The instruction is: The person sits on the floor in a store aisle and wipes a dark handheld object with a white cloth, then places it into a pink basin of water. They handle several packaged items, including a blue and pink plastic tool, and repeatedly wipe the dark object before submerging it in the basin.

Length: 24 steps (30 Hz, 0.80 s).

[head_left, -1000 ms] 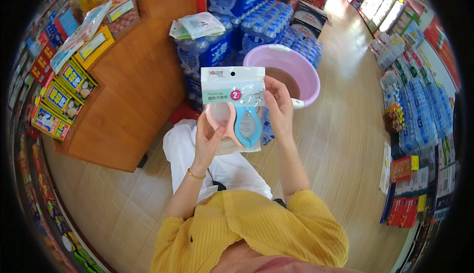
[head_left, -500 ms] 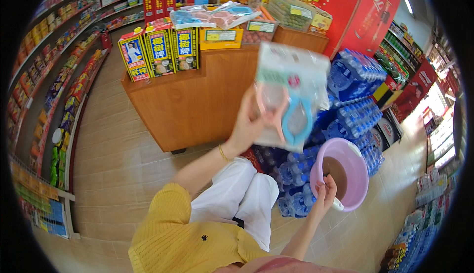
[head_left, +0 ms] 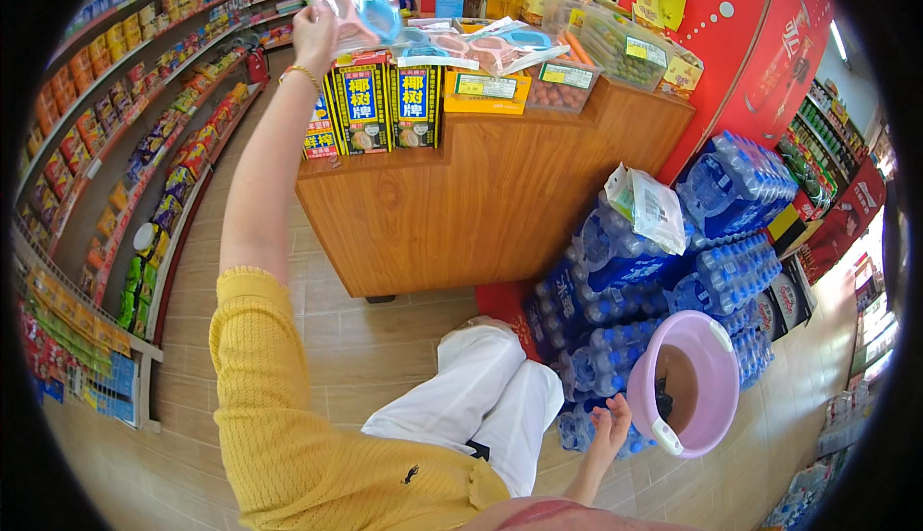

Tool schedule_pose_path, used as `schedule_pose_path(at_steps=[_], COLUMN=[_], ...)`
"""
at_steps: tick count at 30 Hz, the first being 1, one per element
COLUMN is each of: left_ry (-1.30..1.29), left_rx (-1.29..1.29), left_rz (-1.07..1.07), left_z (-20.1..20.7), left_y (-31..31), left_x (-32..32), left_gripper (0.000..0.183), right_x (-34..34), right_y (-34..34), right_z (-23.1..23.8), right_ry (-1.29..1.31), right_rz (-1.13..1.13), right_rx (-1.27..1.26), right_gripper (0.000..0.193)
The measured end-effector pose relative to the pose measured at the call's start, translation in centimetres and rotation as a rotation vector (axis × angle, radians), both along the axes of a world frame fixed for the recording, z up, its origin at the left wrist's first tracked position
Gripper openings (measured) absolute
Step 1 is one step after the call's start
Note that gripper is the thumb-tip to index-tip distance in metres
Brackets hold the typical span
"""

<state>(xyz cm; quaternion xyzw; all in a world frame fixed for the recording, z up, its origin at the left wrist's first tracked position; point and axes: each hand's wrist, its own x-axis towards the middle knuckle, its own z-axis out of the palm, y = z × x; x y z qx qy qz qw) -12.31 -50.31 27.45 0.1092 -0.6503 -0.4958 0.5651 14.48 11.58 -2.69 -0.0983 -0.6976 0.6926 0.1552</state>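
The left hand (head_left: 315, 43), arm (head_left: 260, 185) outstretched, pinched a clip packet (head_left: 361, 17); the right hand (head_left: 609, 427) was loosely spread, a basin (head_left: 711, 389) beside it.

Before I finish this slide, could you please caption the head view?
Left hand holding packaged pink-and-blue clips near a wooden counter, right hand near a purple tub.

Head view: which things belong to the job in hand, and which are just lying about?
In hand:
- pink-and-blue clip pack, held by the left hand

Lying about:
- similar packs on the counter goods
- black-and-yellow cartons
- bottled water
- purple tub, apparently unused, near the empty right hand
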Motion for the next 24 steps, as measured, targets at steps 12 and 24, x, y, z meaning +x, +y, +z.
schedule_pose_path(at_steps=[12, 24], left_ry=[-0.832, -0.897], left_rx=[0.083, 0.173], left_rz=[-0.138, -0.258], left_z=[-0.5, -0.3], left_y=[-2.3, -5.0], left_x=[3.4, 3.6], left_gripper=[0.037, 0.028], right_x=[-1.3, -1.3], right_y=[-0.7, -2.0], right_z=[0.5, 1.3], right_ry=[0.035, 0.007], right_rz=[0.031, 0.065], right_rx=[0.017, 0.065], right_gripper=[0.038, 0.037])
